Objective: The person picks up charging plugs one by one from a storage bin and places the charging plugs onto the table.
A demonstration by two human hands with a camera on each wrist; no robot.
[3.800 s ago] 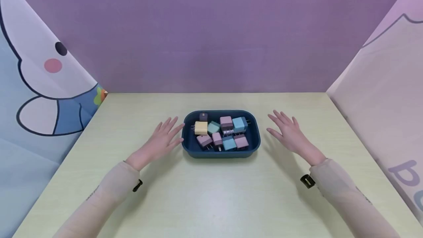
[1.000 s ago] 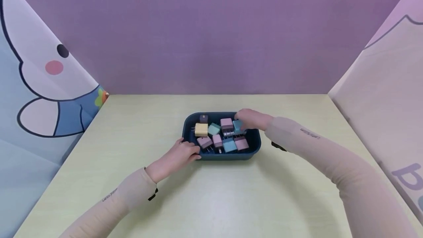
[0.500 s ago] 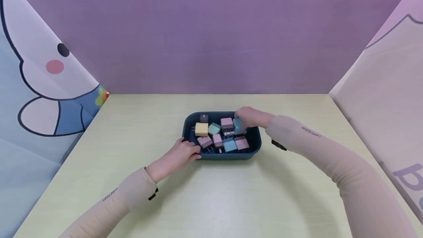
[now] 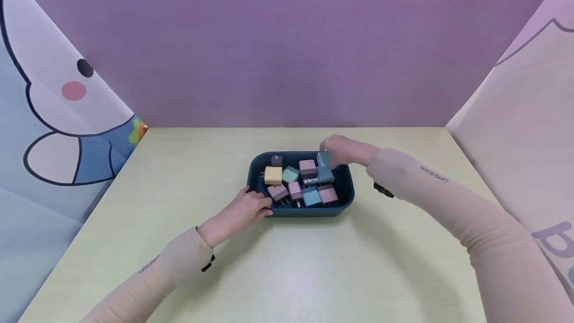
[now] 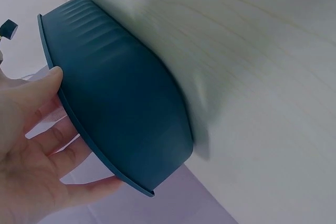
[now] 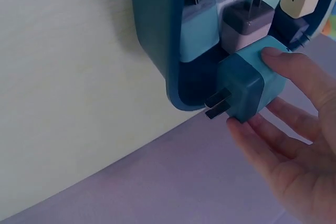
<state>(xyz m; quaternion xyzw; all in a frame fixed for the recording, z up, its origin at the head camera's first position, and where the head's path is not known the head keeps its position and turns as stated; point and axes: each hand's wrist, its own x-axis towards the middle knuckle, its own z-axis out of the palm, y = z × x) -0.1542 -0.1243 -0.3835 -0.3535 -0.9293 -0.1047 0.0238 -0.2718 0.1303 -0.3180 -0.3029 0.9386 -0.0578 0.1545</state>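
A dark blue plastic tray [image 4: 309,213] stands on the table, holding several charger plugs. My left hand [image 4: 239,213] grips its near left corner; in the left wrist view the thumb presses the outer side of the rim [image 5: 86,141] and the fingers lie inside. At the back right my right hand [image 4: 344,150] pinches a blue charger plug [image 6: 249,85] between thumb and fingers, its two metal prongs exposed. Another blue charger [image 4: 325,174] lies just below it in the tray. Beside these are a pink-and-mauve charger [image 4: 308,168] and a green one [image 4: 290,175].
A yellow charger [image 4: 273,175] and a dark purple one [image 4: 276,160] lie in the tray's left part. Pink chargers and a blue charger [image 4: 311,197] fill the front. Behind the pale table [image 4: 296,268] rises a purple backdrop [image 4: 287,54], with printed cloths at both sides.
From beside the tray, my left hand came to its rim and my right hand reached in. Over the last half second the right hand has lifted the blue charger up and slightly back.
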